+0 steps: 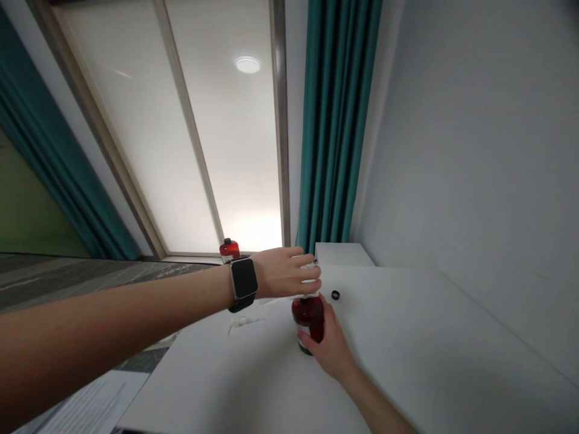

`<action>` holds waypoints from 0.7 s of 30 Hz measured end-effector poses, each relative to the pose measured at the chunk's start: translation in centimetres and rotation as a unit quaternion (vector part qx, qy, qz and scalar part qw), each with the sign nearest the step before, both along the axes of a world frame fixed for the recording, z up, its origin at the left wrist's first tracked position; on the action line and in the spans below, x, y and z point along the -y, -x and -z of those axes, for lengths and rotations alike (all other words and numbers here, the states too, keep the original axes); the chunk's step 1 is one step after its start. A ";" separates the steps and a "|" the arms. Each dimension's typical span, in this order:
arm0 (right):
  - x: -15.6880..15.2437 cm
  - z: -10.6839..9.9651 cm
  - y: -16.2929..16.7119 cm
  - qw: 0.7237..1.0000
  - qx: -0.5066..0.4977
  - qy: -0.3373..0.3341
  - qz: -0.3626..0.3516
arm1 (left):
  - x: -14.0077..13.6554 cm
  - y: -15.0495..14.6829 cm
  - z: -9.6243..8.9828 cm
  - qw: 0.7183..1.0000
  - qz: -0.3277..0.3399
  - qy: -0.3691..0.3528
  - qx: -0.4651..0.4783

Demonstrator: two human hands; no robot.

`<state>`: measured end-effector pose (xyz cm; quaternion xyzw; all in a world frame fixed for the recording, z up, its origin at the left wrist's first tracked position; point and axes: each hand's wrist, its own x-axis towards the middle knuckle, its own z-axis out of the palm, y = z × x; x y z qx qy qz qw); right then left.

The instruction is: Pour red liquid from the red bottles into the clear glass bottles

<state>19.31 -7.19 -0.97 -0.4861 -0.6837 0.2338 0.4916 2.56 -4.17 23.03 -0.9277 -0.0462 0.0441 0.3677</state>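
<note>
A dark red bottle (311,318) with a whitish label stands upright on the white table. My right hand (333,346) wraps round its body from the right, thumb across the front. Over the bottle's mouth my left hand (284,272), with a black watch at the wrist, has its fingers closed about a white pump top (309,295). Most of that top is hidden beneath the fingers. Left of the bottle lies a loose white pump (244,322) on its side. A small black cap (335,295) rests to the right, beyond my right hand.
A second red bottle (229,249) with a black cap stands behind my left wrist, partly hidden. A white box (344,254) is at the table's (407,337) far side. Printed papers (93,404) lie at lower left. Teal curtains (337,120) and a wall lie beyond.
</note>
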 end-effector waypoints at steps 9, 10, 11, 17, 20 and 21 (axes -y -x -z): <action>0.4 -0.1 0.0 1.000 -0.002 0.004 -0.002 | -0.6 0.1 0.0 1.000 0.004 0.025 -0.001; 0.4 -0.1 0.1 1.000 -0.002 0.003 -0.002 | -0.7 0.1 0.0 0.999 0.018 0.026 0.005; 0.4 -0.1 0.1 1.000 -0.002 0.002 -0.002 | -0.8 0.1 0.0 0.999 0.029 0.027 0.008; 0.4 0.1 0.3 1.000 -0.002 -0.003 0.002 | -0.5 0.0 -0.1 0.998 0.032 0.041 0.029; 0.5 -0.1 0.4 1.000 -0.007 -0.011 0.008 | -0.3 -0.2 -0.2 0.999 0.019 0.034 0.007; 0.5 -0.1 0.5 1.000 -0.008 -0.011 0.009 | -0.3 -0.2 -0.2 0.999 0.015 0.028 -0.004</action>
